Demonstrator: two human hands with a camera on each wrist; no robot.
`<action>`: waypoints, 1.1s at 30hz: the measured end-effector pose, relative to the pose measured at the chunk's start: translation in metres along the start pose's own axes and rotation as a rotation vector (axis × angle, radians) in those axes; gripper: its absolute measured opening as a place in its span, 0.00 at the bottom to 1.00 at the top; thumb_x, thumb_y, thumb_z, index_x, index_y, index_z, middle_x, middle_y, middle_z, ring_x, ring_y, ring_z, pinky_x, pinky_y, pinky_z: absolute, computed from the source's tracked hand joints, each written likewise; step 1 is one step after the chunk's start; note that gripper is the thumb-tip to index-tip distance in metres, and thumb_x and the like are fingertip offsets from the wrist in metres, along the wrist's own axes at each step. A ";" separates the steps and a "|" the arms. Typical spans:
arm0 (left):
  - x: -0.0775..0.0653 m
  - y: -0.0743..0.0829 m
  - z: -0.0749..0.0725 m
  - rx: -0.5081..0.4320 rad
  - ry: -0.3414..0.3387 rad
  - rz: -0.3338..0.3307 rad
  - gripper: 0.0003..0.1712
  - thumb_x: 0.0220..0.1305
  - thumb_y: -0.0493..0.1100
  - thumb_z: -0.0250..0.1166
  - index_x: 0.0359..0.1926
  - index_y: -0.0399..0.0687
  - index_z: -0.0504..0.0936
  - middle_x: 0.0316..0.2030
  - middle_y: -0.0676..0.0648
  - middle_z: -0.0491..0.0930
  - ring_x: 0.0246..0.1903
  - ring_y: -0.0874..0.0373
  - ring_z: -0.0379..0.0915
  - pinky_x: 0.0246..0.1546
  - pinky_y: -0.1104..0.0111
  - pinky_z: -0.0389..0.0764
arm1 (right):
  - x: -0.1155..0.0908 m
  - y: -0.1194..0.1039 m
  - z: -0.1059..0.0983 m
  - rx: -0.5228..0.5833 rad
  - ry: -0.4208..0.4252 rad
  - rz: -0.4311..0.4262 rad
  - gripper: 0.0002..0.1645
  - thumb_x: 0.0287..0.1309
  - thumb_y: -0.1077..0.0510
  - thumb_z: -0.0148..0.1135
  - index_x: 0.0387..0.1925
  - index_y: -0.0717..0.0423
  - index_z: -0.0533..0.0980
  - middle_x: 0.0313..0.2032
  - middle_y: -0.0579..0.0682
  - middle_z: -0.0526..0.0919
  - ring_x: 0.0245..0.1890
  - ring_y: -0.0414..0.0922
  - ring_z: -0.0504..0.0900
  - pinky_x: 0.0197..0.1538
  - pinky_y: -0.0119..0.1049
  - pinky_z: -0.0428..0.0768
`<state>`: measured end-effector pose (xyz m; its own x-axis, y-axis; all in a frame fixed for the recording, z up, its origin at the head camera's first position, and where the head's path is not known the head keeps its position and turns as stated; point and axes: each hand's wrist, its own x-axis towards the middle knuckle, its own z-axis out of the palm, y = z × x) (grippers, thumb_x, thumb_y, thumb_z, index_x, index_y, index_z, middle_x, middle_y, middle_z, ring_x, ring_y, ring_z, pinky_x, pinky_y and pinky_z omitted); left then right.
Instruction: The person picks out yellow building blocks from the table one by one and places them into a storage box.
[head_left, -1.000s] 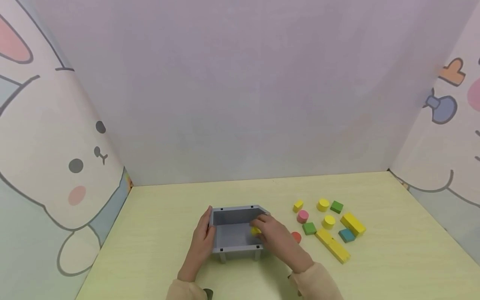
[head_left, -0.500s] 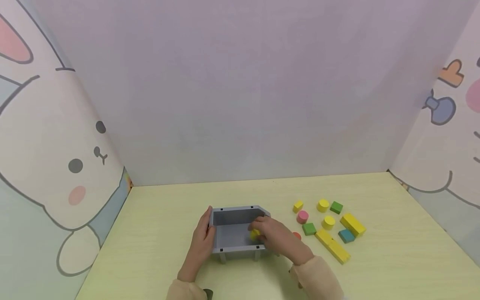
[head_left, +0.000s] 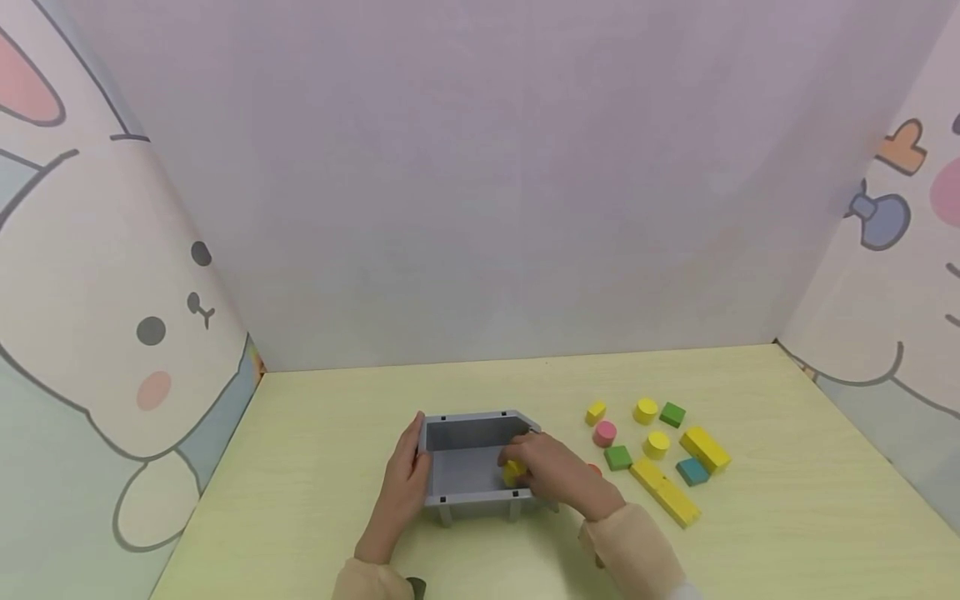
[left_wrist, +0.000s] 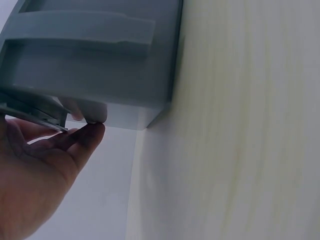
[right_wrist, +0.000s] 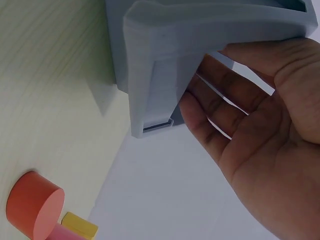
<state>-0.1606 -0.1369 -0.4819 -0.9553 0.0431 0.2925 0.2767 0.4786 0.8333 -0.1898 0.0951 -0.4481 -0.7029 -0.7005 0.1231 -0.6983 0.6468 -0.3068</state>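
Note:
A grey plastic bin (head_left: pixel 480 498) stands on the table in front of the person. The left hand (head_left: pixel 405 471) holds its left side, thumb at the rim; in the left wrist view, this hand's fingertips (left_wrist: pixel 95 131) are against the bin's lip. Reaching over the right end, the right hand (head_left: pixel 551 468) pinches a small yellow block (head_left: pixel 513 473) inside the bin, near the front wall. The fingers partly cover that block. From the right wrist camera, the fingers (right_wrist: pixel 215 95) pass behind the bin's edge (right_wrist: pixel 165 50) and the block is hidden.
Right of the bin lie loose blocks: yellow cylinders (head_left: pixel 657 445), green blocks (head_left: pixel 618 457), a pink cylinder (head_left: pixel 604 433), a teal block (head_left: pixel 692 472) and long yellow blocks (head_left: pixel 666 492). A red cylinder (right_wrist: pixel 32 205) sits close by the right forearm. A pale wall (head_left: pixel 517 250) closes the back.
Inside the bin, the right hand has shifted the yellow block slightly toward the front wall. The left hand and the bin have stayed in place.

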 end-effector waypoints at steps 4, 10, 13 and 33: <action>0.000 -0.001 0.000 0.003 0.000 -0.001 0.30 0.64 0.32 0.44 0.68 0.37 0.53 0.67 0.35 0.56 0.65 0.44 0.48 0.62 0.44 0.57 | 0.002 0.001 0.000 0.000 -0.014 -0.013 0.14 0.40 0.65 0.68 0.35 0.55 0.82 0.33 0.47 0.83 0.34 0.42 0.77 0.41 0.41 0.81; 0.000 -0.001 0.000 0.001 0.002 -0.006 0.30 0.64 0.32 0.44 0.68 0.39 0.53 0.67 0.36 0.56 0.65 0.45 0.48 0.63 0.45 0.57 | 0.003 0.001 -0.001 -0.004 -0.026 -0.027 0.13 0.39 0.65 0.69 0.33 0.54 0.82 0.32 0.47 0.84 0.34 0.41 0.77 0.40 0.41 0.81; 0.001 -0.002 0.000 -0.002 0.002 -0.001 0.30 0.64 0.31 0.44 0.68 0.39 0.53 0.67 0.36 0.56 0.65 0.45 0.48 0.63 0.45 0.57 | 0.003 0.003 0.000 -0.013 -0.026 -0.037 0.13 0.39 0.64 0.70 0.33 0.54 0.82 0.32 0.47 0.84 0.33 0.41 0.77 0.40 0.41 0.80; 0.000 -0.002 -0.001 -0.024 -0.004 0.017 0.30 0.65 0.31 0.44 0.68 0.37 0.52 0.66 0.34 0.55 0.65 0.43 0.48 0.62 0.44 0.57 | 0.002 0.006 0.001 -0.074 -0.025 -0.084 0.14 0.39 0.64 0.69 0.34 0.55 0.82 0.31 0.47 0.83 0.32 0.41 0.76 0.39 0.38 0.80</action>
<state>-0.1614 -0.1384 -0.4831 -0.9509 0.0546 0.3048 0.2952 0.4570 0.8391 -0.1947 0.0974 -0.4502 -0.6383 -0.7601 0.1219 -0.7635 0.6049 -0.2261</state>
